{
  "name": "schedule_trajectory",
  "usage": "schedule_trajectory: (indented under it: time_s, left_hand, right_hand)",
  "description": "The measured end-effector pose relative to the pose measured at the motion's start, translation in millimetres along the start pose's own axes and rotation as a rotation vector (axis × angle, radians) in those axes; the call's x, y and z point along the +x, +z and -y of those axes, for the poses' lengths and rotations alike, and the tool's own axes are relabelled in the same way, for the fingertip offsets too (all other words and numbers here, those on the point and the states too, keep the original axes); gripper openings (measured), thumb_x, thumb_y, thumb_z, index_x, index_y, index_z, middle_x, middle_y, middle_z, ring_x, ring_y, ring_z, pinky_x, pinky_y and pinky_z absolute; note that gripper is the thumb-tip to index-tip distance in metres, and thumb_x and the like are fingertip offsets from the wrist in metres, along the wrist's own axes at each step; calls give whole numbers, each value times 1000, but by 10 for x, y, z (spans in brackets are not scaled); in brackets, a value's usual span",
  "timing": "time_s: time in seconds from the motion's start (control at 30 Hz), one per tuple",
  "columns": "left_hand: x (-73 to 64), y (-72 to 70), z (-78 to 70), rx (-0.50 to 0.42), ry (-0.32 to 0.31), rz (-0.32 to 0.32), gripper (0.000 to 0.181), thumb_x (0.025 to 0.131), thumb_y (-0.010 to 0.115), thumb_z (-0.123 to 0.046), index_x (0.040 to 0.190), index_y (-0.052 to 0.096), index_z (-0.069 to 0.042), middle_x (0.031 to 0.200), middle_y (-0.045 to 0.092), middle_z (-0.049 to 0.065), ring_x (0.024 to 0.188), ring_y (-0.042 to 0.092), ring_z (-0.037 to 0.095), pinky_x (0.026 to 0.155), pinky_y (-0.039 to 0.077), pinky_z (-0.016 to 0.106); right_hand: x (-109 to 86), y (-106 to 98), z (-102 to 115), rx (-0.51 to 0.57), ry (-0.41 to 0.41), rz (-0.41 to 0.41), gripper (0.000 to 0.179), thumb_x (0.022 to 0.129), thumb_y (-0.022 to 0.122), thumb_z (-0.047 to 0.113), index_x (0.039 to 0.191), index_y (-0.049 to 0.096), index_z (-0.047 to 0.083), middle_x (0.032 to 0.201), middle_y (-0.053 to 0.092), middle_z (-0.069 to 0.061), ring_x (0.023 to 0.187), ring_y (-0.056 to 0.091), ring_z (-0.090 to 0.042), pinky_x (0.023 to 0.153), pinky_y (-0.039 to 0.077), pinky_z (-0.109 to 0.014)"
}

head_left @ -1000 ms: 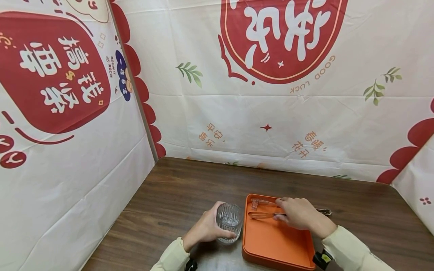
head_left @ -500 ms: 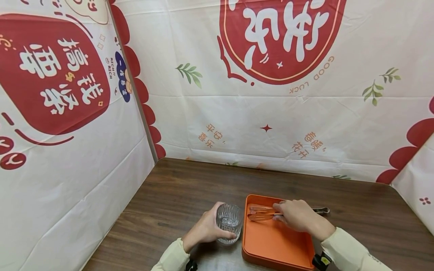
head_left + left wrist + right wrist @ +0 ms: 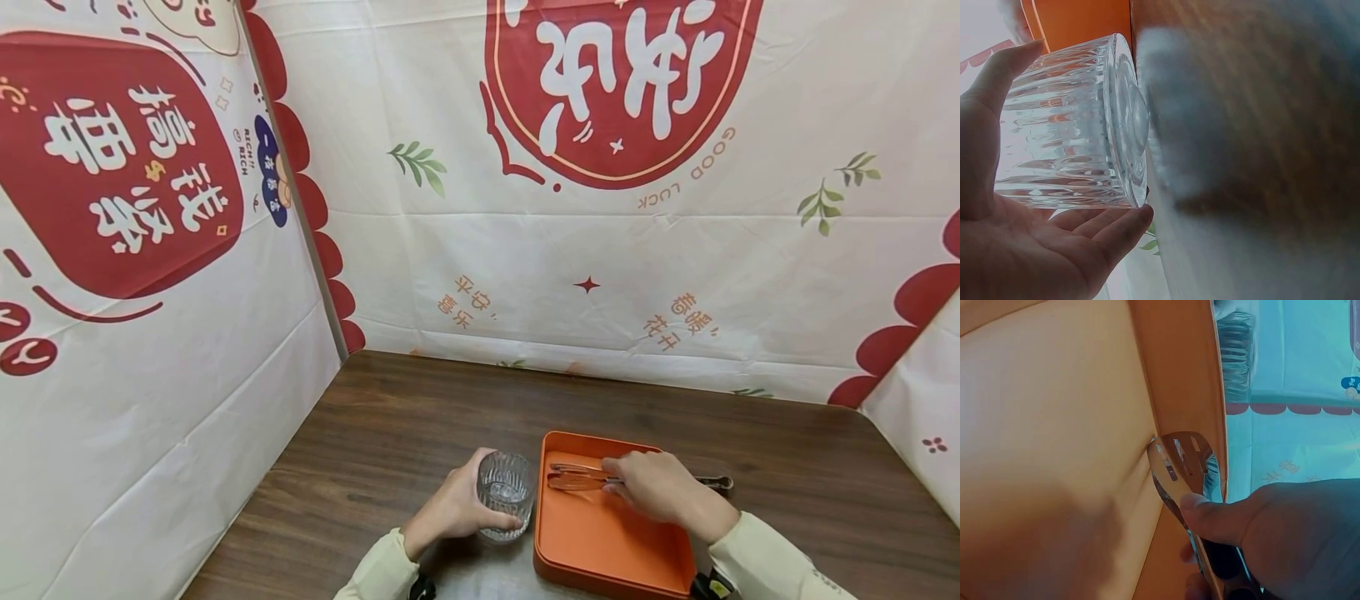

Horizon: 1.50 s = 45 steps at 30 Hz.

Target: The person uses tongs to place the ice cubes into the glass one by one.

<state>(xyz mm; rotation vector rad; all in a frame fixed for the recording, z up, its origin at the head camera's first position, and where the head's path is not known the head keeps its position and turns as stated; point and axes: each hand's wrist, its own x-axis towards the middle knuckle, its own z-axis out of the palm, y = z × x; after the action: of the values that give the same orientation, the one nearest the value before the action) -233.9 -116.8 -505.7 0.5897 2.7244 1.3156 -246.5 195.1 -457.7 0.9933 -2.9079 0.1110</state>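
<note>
My left hand [image 3: 459, 502] grips a clear ribbed glass [image 3: 506, 483] left of the orange tray [image 3: 607, 533], thumb on one side and fingers on the other. In the left wrist view, the underside of the glass shows close over the tabletop. Above the far part of the tray, my right hand [image 3: 658, 485] holds metal tongs [image 3: 573, 482], their slotted heads pointing left and slightly apart. The right wrist view has the slotted heads near a corner of the tray, with my thumb pressing on one arm. Nothing shows between the heads. The tongs' other end extends past the tray's right side.
The tray stands on a dark wood-grain table [image 3: 360, 442]. White cloth with red printed patterns hangs along the back [image 3: 525, 250] and left [image 3: 225, 375] of the table. The tray's low walls surround the tong heads.
The tong heads have come closer together as my right hand squeezes them, and they shifted slightly within the tray. My left hand and the glass have stayed put.
</note>
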Motion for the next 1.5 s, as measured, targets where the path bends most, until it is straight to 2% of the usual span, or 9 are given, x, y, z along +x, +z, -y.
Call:
schedule_trajectory:
  time_s: [0.3, 0.57, 0.9, 1.23, 1.5]
  left_hand:
    - [-15, -10, -28, 4, 7, -5, 86, 59, 95, -39, 130, 49, -18, 107, 67, 1, 96, 64, 17, 83, 52, 34]
    - [-22, -10, -33, 0, 4, -2, 86, 59, 95, -39, 129, 49, -19, 108, 67, 1, 96, 64, 17, 83, 52, 34]
    - [-8, -5, -11, -4, 13, 1, 87, 59, 94, -38, 130, 49, -17, 109, 67, 2, 96, 64, 18, 83, 52, 33]
    - [1, 1, -5, 3, -5, 6, 88, 59, 94, -41, 131, 48, -18, 109, 67, 2, 96, 64, 17, 83, 52, 33]
    - [7, 1, -8, -3, 0, 6, 88, 60, 94, -40, 131, 48, -17, 110, 67, 3, 96, 63, 18, 83, 52, 33]
  right_hand:
    - [-11, 7, 23, -38, -42, -48, 22, 87, 74, 26, 80, 54, 21, 62, 49, 9, 54, 51, -10, 46, 39, -33]
    - [-29, 9, 3, -98, -84, -91, 24, 89, 72, 29, 78, 51, 22, 60, 46, 13, 50, 45, -7, 45, 34, -28]
    - [-43, 26, -10, -73, -105, -118, 27, 90, 72, 29, 75, 49, 24, 59, 44, 15, 50, 45, -6, 46, 31, -27]
    - [-34, 18, 19, -12, -68, -76, 29, 90, 72, 26, 73, 48, 24, 57, 37, 14, 50, 37, -2, 48, 30, -25]
    - [-28, -12, 53, 35, -26, -29, 29, 90, 72, 24, 73, 49, 24, 58, 38, 12, 51, 38, -3, 49, 32, -26]
